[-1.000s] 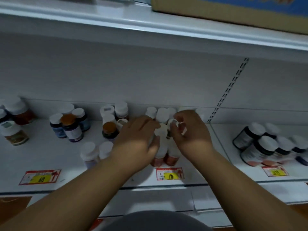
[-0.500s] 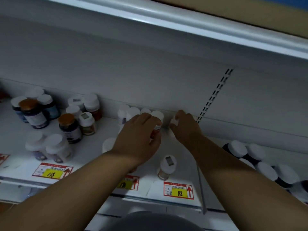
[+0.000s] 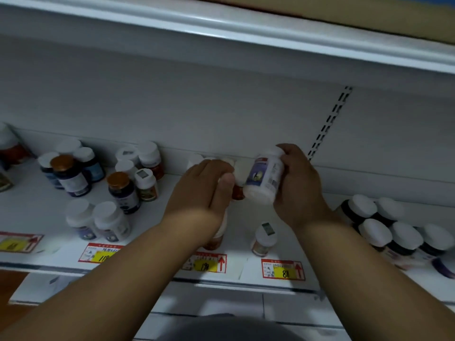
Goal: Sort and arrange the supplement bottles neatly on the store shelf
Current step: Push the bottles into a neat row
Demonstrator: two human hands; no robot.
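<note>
My right hand [image 3: 299,183] grips a white supplement bottle [image 3: 264,178] with a purple label, tilted with its base toward me, lifted off the shelf [image 3: 37,210]. My left hand [image 3: 204,190] lies over a cluster of white-capped amber bottles [image 3: 238,190] at the shelf's middle back; its fingers curl down over their caps, and most of that cluster is hidden under the hand. One small white-capped bottle [image 3: 264,238] stands alone near the front edge, below my right wrist.
Dark bottles with brown and white caps [image 3: 123,190] stand at the left, two white bottles [image 3: 98,221] in front of them. A row of dark white-capped bottles [image 3: 384,230] fills the right. Price tags [image 3: 283,269] line the front edge. Another shelf [image 3: 246,30] hangs overhead.
My right hand has picked a white purple-labelled bottle up from the back of the shelf and tipped it toward me. My left hand stays on the middle cluster.
</note>
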